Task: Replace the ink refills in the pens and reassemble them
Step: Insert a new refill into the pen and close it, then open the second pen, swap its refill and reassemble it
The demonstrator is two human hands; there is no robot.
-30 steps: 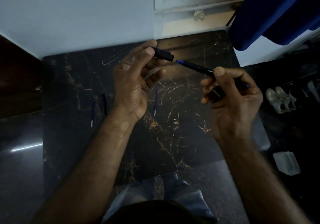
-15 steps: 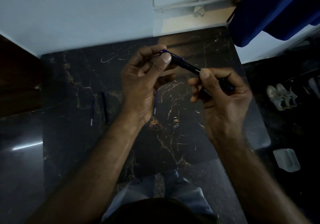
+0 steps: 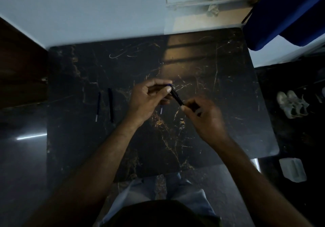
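Dim room, pale wall behind, black marble table with gold veins and a glossy, hard top. Above its middle, left hand closed around one end of a slim dark pen, thumb pressed on top, a blue tip just showing past the fingers. Right hand closed on the other end, somewhat blurred, so the exact finger hold cannot be told. Pen slanting down from left hand to right, clear of the tabletop.

Step in hand, judged from the hold: joining the two pen halves. Best done by keeping both halves on one straight line, pushing gently, then turning until snug; no forcing, since thin plastic threads strip easily and a smooth round barrel slips in the fingers.

Well apart on the left of the table, two thin rods lying side by side: a bluish refill with a pale tip and a darker stick, perhaps another refill or barrel. Just below the left hand, a small pale-tipped piece resting on the marble, mostly hidden. Light shoes on the dark floor at right.
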